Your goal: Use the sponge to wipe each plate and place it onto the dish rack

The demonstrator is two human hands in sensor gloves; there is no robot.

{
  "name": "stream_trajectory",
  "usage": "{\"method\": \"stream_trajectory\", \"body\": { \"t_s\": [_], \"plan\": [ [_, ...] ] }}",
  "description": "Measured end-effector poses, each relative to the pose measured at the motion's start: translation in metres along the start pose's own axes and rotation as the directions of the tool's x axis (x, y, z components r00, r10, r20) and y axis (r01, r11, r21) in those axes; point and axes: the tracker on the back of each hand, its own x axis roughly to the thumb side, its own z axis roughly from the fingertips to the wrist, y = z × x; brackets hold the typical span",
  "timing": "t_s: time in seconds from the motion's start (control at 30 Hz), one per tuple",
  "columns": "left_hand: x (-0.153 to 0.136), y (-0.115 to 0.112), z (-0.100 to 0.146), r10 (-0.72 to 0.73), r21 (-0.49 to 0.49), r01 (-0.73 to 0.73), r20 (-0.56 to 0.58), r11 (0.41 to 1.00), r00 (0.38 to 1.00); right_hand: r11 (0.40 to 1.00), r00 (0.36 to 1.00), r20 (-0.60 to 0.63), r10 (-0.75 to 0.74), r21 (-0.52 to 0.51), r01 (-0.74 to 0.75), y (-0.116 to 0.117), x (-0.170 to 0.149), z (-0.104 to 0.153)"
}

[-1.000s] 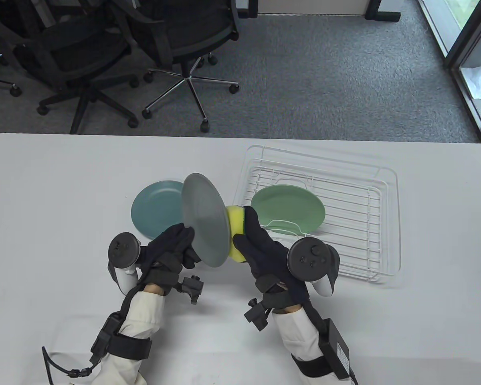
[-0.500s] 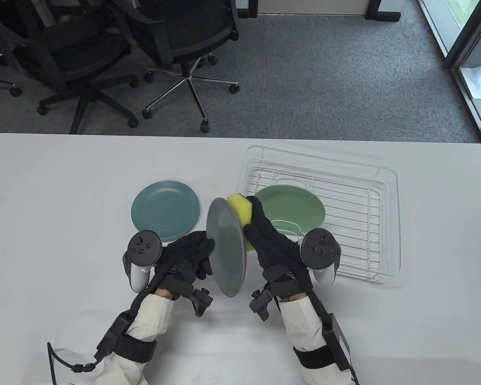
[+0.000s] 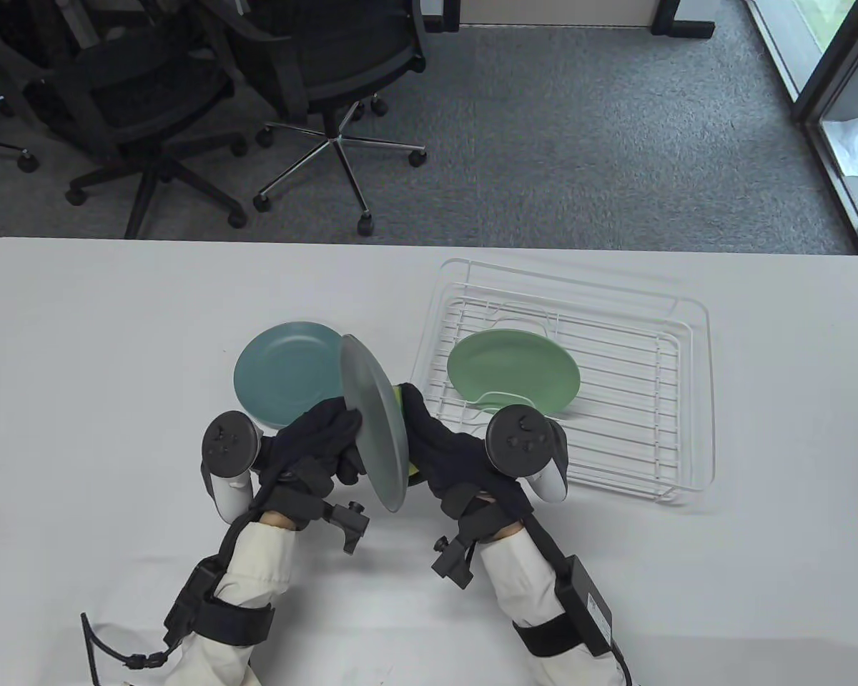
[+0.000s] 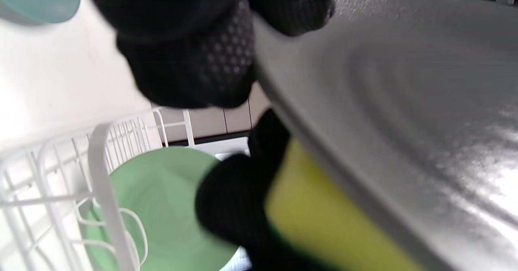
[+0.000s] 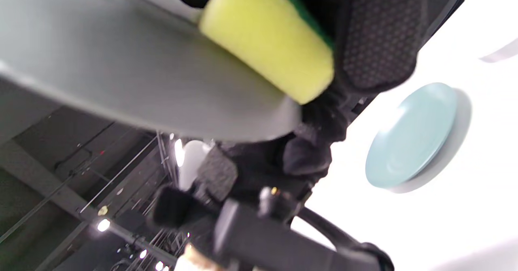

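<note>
Table view: near the lower middle of the frame the left hand [image 3: 322, 443] grips the grey plate [image 3: 375, 421] by its lower left rim, holding it on edge and tilted above the table [image 3: 79, 357]. The right hand [image 3: 447, 454] presses a yellow sponge [image 3: 400, 400] against the plate's far face; only a sliver of sponge shows past the rim. The teal plate [image 3: 286, 375] lies flat on the table just left of the grey one, unwiped as far as I can judge. A green plate [image 3: 513, 371] already lies in the white wire dish rack [image 3: 679, 400] at right of centre. To wipe well, the left hand should brace the rim firmly so the push from the sponge does not swing the plate, and the strokes should cover the whole face out to the edge.

Left wrist view: the left fingertips [image 4: 194, 64] curl over the plate rim at upper centre, with the grey plate filling the right side. The sponge sits under it at lower centre, clasped by right-hand fingers. The green plate and rack wires are at lower left.

Right wrist view: the sponge [image 5: 269, 46] lies flat on the grey plate [image 5: 121, 77] at top centre, its green scouring side toward the gloved fingers that hold it. Keeping that flat contact is what matters. The teal plate [image 5: 412, 135] is at right.
</note>
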Motion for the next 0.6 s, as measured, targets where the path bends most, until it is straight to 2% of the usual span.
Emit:
{"method": "stream_trajectory", "body": {
  "t_s": [0.13,0.23,0.33,0.4,0.53,0.6],
  "plan": [
    [-0.005,0.011,0.0,0.037,0.049,-0.035,-0.027,0.998,0.999,0.998,0.999,0.034,0.005,0.056,-0.007,-0.005,0.021,0.007],
    [-0.008,0.013,-0.001,0.034,0.057,-0.032,-0.038,0.998,0.999,0.998,0.998,0.053,0.043,0.04,-0.045,-0.008,0.036,0.015],
    [-0.011,0.01,-0.002,0.033,0.051,-0.03,-0.054,0.998,0.998,0.995,0.992,0.073,0.1,-0.026,-0.099,-0.012,0.048,0.022],
    [-0.014,0.008,-0.002,0.021,0.046,-0.018,-0.065,0.999,0.998,0.985,0.986,0.088,0.143,-0.105,-0.134,-0.014,0.055,0.027],
    [-0.019,0.005,-0.003,-0.031,0.044,0.035,-0.089,0.998,0.996,0.93,0.966,0.067,0.251,-0.294,-0.221,-0.019,0.059,0.034],
    [-0.022,0.003,-0.003,-0.059,0.035,0.063,-0.099,0.997,0.993,0.901,0.955,0.048,0.291,-0.349,-0.257,-0.021,0.058,0.034]
  ]
}}
